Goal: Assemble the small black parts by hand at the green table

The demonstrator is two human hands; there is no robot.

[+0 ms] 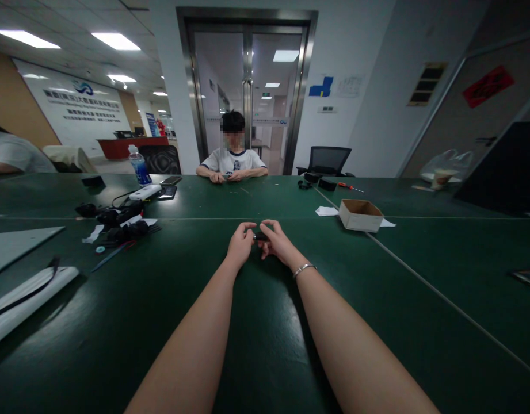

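Observation:
Out over the green table (265,322), my two hands meet around a small dark object (260,236) with a shiny end on its left side. It is too small for me to name. My left hand (241,244) pinches that shiny end between thumb and fingers. Coming from the other side, my right hand (278,241) has its thumb and fingers closed on the dark part, with the lower fingers curled beneath. A silver bracelet (303,270) circles my right wrist. Much of the object is hidden by the fingers.
An open cardboard box (360,216) stands ahead to the right, with an orange screwdriver (350,187) behind it. Black gear and cables (122,221), a bottle (138,165) and a white case (31,302) are on the left. Across the table sits a person (234,158).

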